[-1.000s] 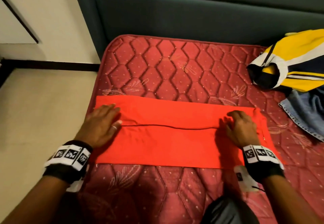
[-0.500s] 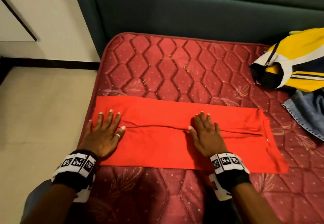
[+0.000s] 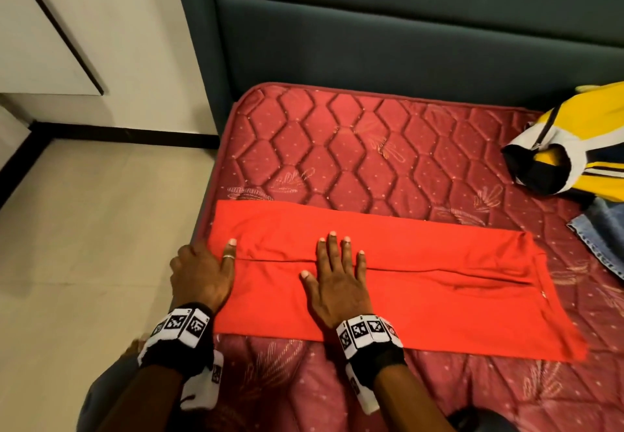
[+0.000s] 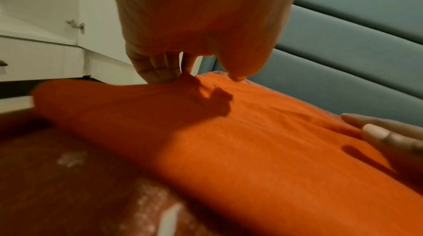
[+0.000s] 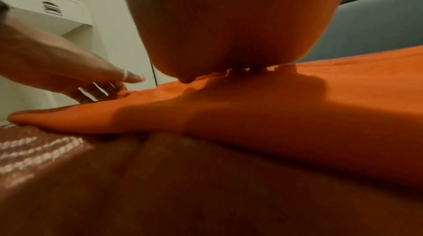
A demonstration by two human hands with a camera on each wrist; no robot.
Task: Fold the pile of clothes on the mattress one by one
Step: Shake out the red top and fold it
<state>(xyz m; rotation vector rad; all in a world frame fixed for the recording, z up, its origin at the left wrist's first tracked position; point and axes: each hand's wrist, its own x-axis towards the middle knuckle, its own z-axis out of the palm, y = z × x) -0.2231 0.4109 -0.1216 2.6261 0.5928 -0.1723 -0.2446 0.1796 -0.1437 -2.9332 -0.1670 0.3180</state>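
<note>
Both hands on the red garment (image 3: 422, 283) — my right hand (image 3: 337, 283) lies flat, fingers straight; left hand (image 3: 202, 276) pinches its left end (thumb on top).

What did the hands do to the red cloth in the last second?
The right hand slid leftward along the folded red cloth, from its right end to near the middle, flattening out. The left hand shifted to the cloth's left edge. The cloth stayed folded; the yellow striped garment stayed put.
</note>
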